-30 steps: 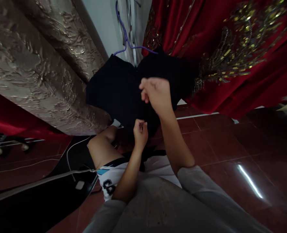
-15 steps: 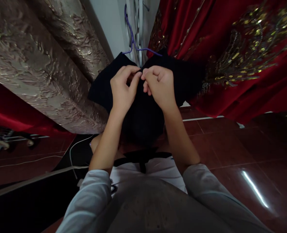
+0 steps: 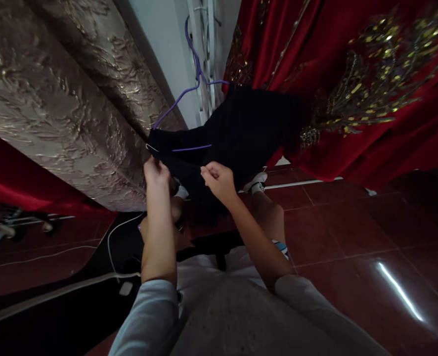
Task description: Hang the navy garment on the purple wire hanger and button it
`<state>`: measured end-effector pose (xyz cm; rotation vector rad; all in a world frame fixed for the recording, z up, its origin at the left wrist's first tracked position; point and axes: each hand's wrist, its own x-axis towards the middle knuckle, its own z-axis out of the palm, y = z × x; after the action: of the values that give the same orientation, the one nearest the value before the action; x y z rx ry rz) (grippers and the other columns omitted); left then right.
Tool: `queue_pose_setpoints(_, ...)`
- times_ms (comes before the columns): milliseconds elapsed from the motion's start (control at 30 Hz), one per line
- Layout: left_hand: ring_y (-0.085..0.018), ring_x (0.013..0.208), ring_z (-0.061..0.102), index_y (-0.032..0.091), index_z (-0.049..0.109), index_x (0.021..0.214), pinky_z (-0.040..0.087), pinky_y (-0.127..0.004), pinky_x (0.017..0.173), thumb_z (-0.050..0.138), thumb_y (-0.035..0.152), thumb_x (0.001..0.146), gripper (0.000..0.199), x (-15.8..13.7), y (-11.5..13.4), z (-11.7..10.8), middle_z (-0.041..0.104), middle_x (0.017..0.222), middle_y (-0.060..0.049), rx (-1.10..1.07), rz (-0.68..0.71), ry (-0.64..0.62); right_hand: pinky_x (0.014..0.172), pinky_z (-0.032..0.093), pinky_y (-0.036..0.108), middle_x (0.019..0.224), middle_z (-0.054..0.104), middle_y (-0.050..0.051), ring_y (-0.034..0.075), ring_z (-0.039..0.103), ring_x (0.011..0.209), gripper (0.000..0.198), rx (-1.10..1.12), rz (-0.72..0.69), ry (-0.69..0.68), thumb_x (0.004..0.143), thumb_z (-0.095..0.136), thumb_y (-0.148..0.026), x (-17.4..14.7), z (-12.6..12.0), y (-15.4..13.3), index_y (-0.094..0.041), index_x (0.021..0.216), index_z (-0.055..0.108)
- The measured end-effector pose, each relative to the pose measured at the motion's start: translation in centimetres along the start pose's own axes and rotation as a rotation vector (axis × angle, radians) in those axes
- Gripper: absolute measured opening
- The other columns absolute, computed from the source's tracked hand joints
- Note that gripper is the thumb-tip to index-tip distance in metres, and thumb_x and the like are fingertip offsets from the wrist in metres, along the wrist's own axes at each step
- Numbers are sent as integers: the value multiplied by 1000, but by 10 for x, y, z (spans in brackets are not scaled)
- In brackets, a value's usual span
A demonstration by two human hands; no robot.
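Head view has a dark garment in its upper middle, on a purple hanger, whose lower bar shows inside the neck opening. From this garment, the left hand is at eight o'clock, its fingers clamped on the cloth edge. The right hand is at six o'clock, fingers curled together and also clamped on the cloth. A white metal rack stands at twelve o'clock. Red fabric with gold sequins hangs at three o'clock, and beige textured fabric at nine. Toward five is a white shoe. Lower, at seven, a dark mark beside the white shorts is too small to read.
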<state>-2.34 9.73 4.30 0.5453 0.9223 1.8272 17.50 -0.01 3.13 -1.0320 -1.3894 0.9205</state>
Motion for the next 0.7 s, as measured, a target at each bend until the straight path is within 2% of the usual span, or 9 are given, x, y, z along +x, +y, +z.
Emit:
queue_pose_setpoints(100, -10, 62, 59, 19, 53, 77, 52, -18, 67, 56, 16, 94, 18, -36, -39, 0, 58, 66, 1, 73, -160, 67, 52, 36, 26, 54, 51, -4, 11, 48, 51, 33, 204, 152, 108, 89, 61, -50, -25, -10, 19, -21, 75, 58)
queue_pose_setpoints(167, -11, 59, 58, 18, 55, 76, 51, -20, 63, 59, 16, 89, 13, -59, -59, 4, 59, 65, 1, 109, -210, 31, 49, 34, 28, 53, 48, -4, 12, 44, 48, 36, 240, 224, 249, 86, 62, -58, -43, -21, 30, -23, 76, 57)
queue_pose_setpoints(267, -15, 67, 62, 17, 61, 76, 52, -24, 69, 60, 13, 78, 5, -74, -72, 6, 62, 69, 0, 267, -59, -85, 48, 34, 33, 57, 50, 0, 16, 45, 49, 44, 145, 236, 404, 86, 58, -70, -59, -39, 36, -27, 79, 55)
queue_pose_setpoints(367, -17, 74, 62, 15, 66, 78, 51, -25, 75, 63, 8, 72, 10, -69, -65, 0, 65, 75, -2, 566, 201, -273, 52, 37, 35, 62, 53, 2, 18, 47, 55, 41, 125, 170, 431, 90, 58, -68, -59, -54, 28, -27, 82, 56)
queue_pose_setpoints(433, -16, 72, 60, 15, 68, 79, 49, -25, 73, 67, 11, 75, 6, -66, -57, -5, 66, 76, -2, 729, 296, -410, 55, 37, 35, 64, 53, 2, 18, 47, 58, 36, 161, 132, 436, 93, 59, -60, -55, -60, 22, -26, 83, 58)
queue_pose_setpoints(500, -15, 69, 59, 16, 68, 81, 48, -24, 69, 71, 20, 83, 5, -70, -48, -6, 65, 74, -2, 749, 302, -482, 57, 37, 34, 65, 53, 2, 18, 47, 60, 32, 177, 122, 439, 95, 59, -54, -54, -63, 20, -25, 81, 58)
queue_pose_setpoints(567, -15, 70, 61, 18, 68, 86, 50, -24, 70, 73, 31, 88, 15, -83, -41, 1, 65, 75, -2, 621, 248, -491, 62, 42, 33, 73, 56, 4, 18, 52, 67, 30, 125, 126, 450, 96, 59, -50, -55, -62, 22, -23, 83, 58)
queue_pose_setpoints(633, -15, 71, 62, 19, 68, 89, 52, -25, 71, 74, 39, 90, 21, -102, -36, 14, 65, 77, -2, 475, 193, -505, 77, 50, 35, 98, 64, 8, 21, 60, 86, 27, 37, 104, 462, 90, 66, -48, -57, -58, 25, -23, 97, 60)
queue_pose_setpoints(700, -15, 70, 63, 19, 70, 90, 53, -26, 70, 76, 41, 90, 23, -121, -31, 29, 65, 78, -2, 439, 164, -586, 97, 50, 38, 126, 61, 11, 25, 59, 112, 47, -54, 51, 393, 81, 77, -45, -56, -50, 27, -23, 117, 58)
